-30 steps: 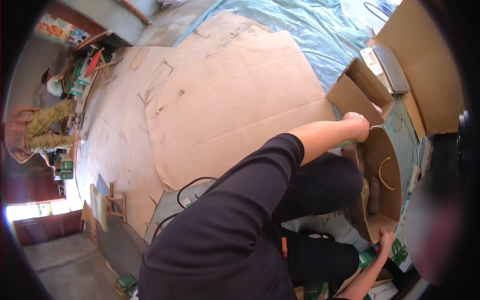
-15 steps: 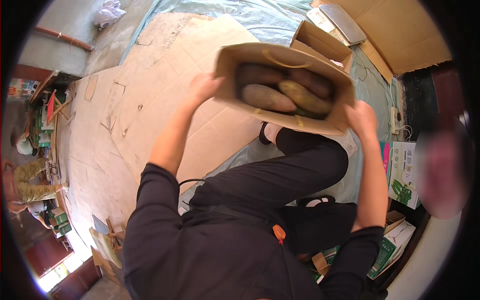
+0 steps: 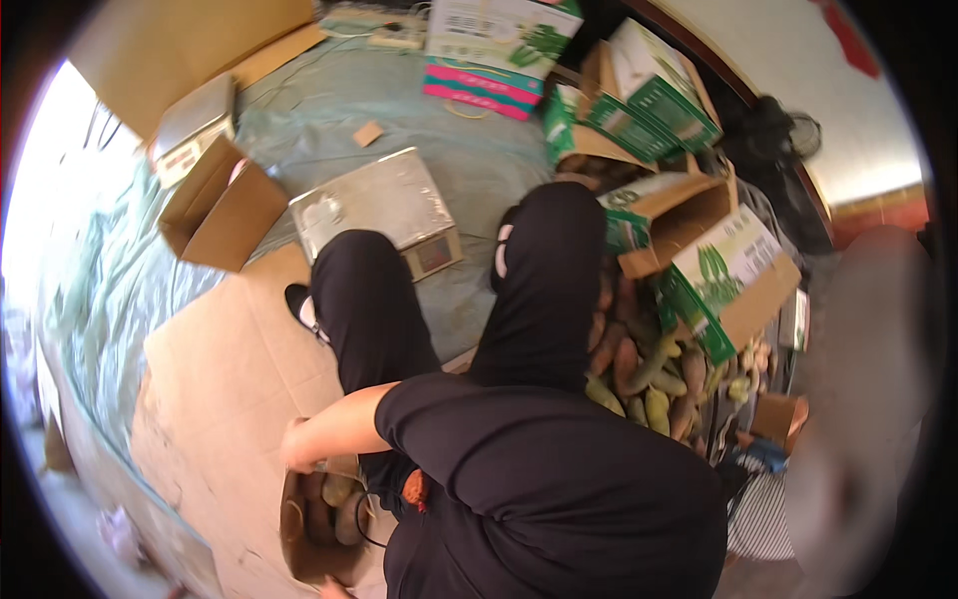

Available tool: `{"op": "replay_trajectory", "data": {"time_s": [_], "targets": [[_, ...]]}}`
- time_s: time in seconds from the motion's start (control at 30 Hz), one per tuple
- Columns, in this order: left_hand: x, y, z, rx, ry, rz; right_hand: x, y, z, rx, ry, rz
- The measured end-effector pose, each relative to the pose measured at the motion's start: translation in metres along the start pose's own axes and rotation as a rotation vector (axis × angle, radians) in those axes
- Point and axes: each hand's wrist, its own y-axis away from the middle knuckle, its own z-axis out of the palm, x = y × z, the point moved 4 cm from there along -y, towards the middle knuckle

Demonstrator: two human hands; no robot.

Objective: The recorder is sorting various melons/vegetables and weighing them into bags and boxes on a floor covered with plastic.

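Observation:
A brown cardboard box sits low at my left, on a flat cardboard sheet. Inside lie several long, fat vegetables, brownish and greenish, whose kind I cannot make out for sure. My right arm reaches across my body, and my right hand is closed on the box's far end. Only a small part of my left hand shows at the lower edge, at the box's near end; its fingers are mostly cut off by the picture.
Before my knees stands a silver-topped scale. An open small carton is left of it. To my right lie loose long vegetables among green-and-white cartons. A green-white-pink box stands farther back.
The box of vegetables has come down from in front of me to the cardboard sheet at my left. My view has turned right, bringing the scale and loose vegetables into sight.

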Motion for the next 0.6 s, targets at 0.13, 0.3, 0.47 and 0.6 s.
{"op": "replay_trajectory", "data": {"time_s": [0.13,0.3,0.47,0.6], "targets": [[0.012,-0.005,-0.044,0.135,-0.017,0.046,-0.026,0.114,-0.069,0.559,-0.005,-0.111],[0.117,-0.067,-0.117,0.303,-0.061,0.284,0.06,0.248,-0.088,1.123,-0.216,-0.059],[0.153,-0.1,-0.189,0.477,-0.062,0.476,0.174,0.442,0.008,1.767,-0.562,0.059],[0.253,-0.074,-0.193,0.599,-0.027,0.591,0.209,0.58,0.156,2.229,-0.435,0.563]]}}
